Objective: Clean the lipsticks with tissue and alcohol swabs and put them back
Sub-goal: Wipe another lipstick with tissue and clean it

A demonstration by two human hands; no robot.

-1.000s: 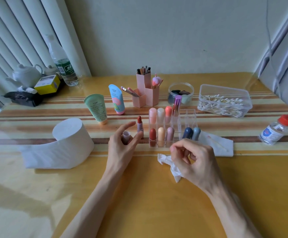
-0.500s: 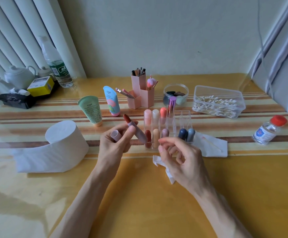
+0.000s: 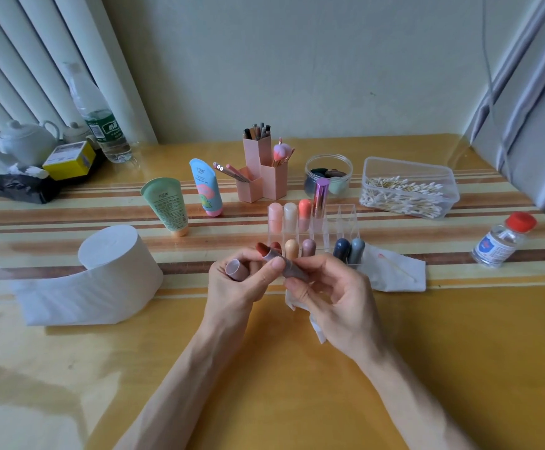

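An uncapped mauve lipstick (image 3: 279, 258) with a brick-red tip lies tilted between both hands, just in front of the clear organiser (image 3: 342, 219). My left hand (image 3: 242, 280) holds its upper part with thumb and fingers and also keeps the mauve cap (image 3: 236, 269) against the palm. My right hand (image 3: 329, 300) pinches the lipstick's base and holds a crumpled white tissue (image 3: 300, 306) under its fingers. Several capped lipsticks stand in the organiser. The alcohol bottle (image 3: 500, 241) with a red cap stands at the right.
A toilet paper roll (image 3: 112, 267) lies at the left. A used tissue with a swab (image 3: 394, 271) lies right of the organiser. A box of cotton swabs (image 3: 407, 186), a pink brush holder (image 3: 261, 173), two tubes (image 3: 167, 206) and a clear jar (image 3: 328, 173) stand behind.
My left hand lifted the lipstick from standing on the table and tilted it over. My right hand came up from the tissue and took hold of its base.
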